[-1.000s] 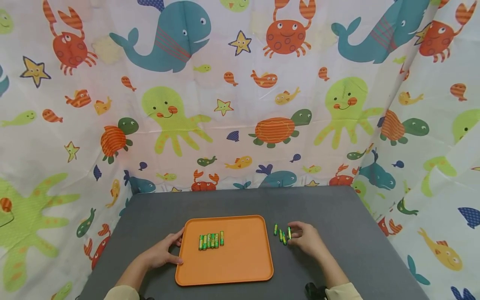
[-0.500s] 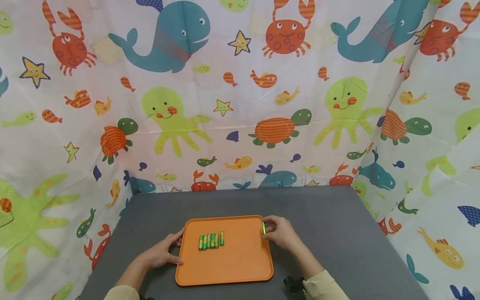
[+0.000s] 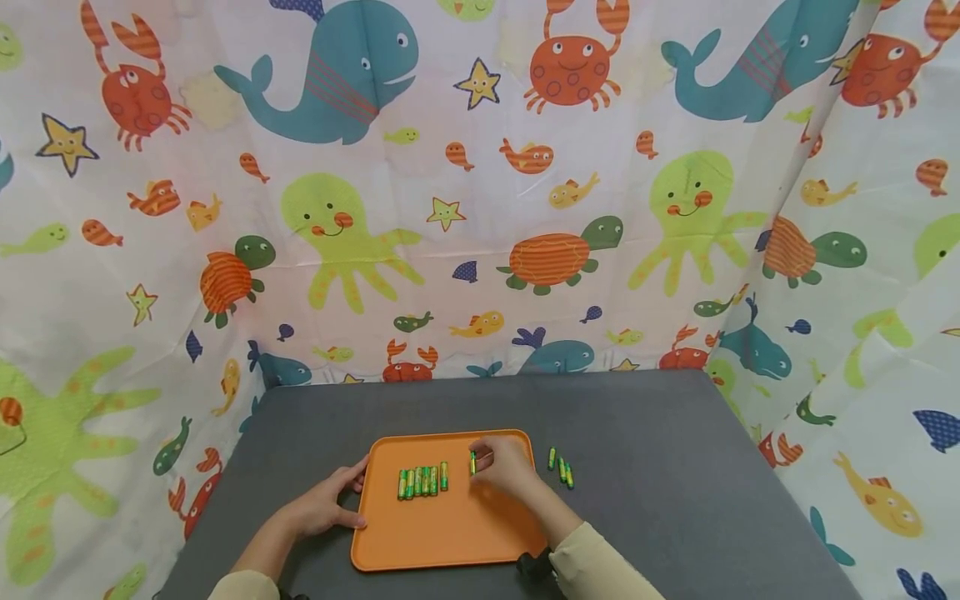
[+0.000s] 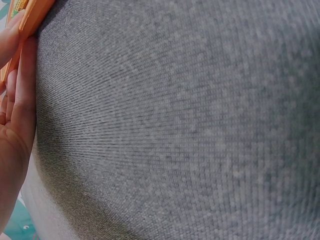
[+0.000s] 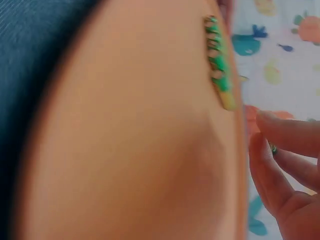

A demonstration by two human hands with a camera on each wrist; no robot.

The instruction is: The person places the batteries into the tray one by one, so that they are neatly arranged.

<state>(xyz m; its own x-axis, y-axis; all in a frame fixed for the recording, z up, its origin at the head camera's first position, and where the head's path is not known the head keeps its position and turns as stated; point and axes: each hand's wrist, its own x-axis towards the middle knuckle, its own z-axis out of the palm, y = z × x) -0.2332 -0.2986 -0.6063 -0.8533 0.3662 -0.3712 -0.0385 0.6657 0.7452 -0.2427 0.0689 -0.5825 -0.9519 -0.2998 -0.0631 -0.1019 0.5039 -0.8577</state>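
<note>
Battery point(image 3: 472, 462) pinched in right hand point(image 3: 504, 467) over tray point(image 3: 450, 533) | left hand point(image 3: 324, 504) relaxed, touching tray edge

**Grey table, sea-creature curtain**

A grey table point(image 3: 675, 433) lies under the fingers point(image 3: 489, 457) and spreads past them on every side. Well beyond the fingertips hangs a white curtain point(image 3: 480, 108) printed with whales, crabs, octopuses, turtles and starfish.

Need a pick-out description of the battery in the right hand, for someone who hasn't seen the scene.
Start at the orange tray in the middle of the grey table. On it lies a row of green batteries, side by side. The one you want is the single green battery just right of that row, pinched in the right hand and apart from the others, not lying with them.
</note>
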